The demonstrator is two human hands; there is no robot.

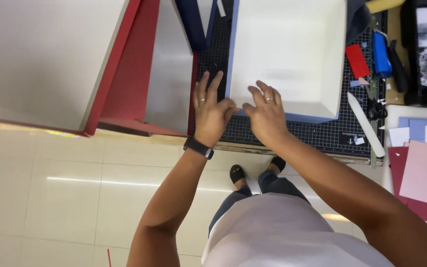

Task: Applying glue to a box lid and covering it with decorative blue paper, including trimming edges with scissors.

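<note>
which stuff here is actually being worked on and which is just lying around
In use:
- left hand and right hand, pressing at the near corner of the box
- white box with blue edge
- black cutting mat under it

Lying about:
- scissors
- white bone folder
- red box lid
- pink and maroon paper sheets
- blue tube

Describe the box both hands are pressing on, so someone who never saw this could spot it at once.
Start at the black gridded cutting mat on the workbench. On it sits the shallow open box, white inside with a blue outer edge, its near corner under the left hand and right hand. The neighbouring open boxes are red-edged.
</note>
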